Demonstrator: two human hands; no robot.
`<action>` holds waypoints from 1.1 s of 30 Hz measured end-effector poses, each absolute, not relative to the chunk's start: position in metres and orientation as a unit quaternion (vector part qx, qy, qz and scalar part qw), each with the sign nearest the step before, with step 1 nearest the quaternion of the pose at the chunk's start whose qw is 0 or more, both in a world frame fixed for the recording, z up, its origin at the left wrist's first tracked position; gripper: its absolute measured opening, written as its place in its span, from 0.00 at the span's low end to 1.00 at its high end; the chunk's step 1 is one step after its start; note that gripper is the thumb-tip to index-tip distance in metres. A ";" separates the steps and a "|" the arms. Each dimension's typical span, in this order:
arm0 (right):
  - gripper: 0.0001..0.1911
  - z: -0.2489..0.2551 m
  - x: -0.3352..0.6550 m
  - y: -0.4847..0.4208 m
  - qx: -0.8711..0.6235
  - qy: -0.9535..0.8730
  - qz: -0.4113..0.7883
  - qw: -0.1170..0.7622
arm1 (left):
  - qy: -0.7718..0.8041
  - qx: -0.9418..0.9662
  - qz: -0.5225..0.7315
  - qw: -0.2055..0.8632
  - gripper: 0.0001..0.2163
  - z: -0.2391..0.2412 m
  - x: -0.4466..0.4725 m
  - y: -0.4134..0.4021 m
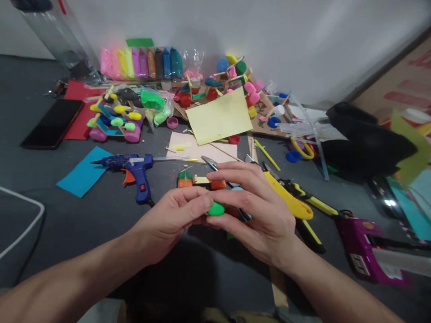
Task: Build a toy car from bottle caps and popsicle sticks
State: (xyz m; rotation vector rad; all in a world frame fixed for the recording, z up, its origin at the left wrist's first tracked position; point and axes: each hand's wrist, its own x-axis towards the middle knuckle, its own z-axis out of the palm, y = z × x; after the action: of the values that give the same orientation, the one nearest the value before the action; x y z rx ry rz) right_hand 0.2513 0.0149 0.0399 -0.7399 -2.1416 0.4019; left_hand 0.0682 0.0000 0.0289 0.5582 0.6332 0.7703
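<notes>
Both my hands meet low in the middle of the view over a dark grey surface. My left hand pinches a small green clay lump between thumb and fingertips. My right hand has its fingers curled round the same green lump from the other side, with something dark partly hidden beneath them. Just beyond my fingers lies a small craft piece with orange and green bottle caps on a pale stick.
A blue glue gun lies to the left near blue paper. Yellow-handled cutters, a pale yellow sheet, clay models, a clay packet and a phone surround them. A purple device sits right.
</notes>
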 end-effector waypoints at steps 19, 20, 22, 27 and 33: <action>0.13 0.040 0.256 0.021 -0.287 -0.861 0.178 0.380 | 0.272 0.291 0.327 0.857 0.09 0.032 0.060 0.001; 0.13 0.040 0.256 0.021 -0.280 -0.860 0.191 0.382 | 0.277 0.295 0.318 0.857 0.10 0.032 0.059 0.001; 0.12 0.038 0.256 0.022 -0.270 -0.856 0.211 0.387 | 0.286 0.300 0.304 0.858 0.10 0.031 0.058 0.002; 0.10 0.037 0.253 0.019 -0.280 -0.848 0.205 0.401 | 0.270 0.305 0.302 0.862 0.11 0.029 0.059 0.003; 0.15 0.040 0.252 0.018 -0.283 -0.847 0.219 0.394 | 0.298 0.302 0.302 0.854 0.08 0.029 0.058 0.003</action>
State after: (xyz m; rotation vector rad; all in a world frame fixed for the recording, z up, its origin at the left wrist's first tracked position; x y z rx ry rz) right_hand 0.2519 0.0176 0.0400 -0.7176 -2.1477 0.5567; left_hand 0.0581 0.0028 0.0289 0.6358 0.6263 0.6355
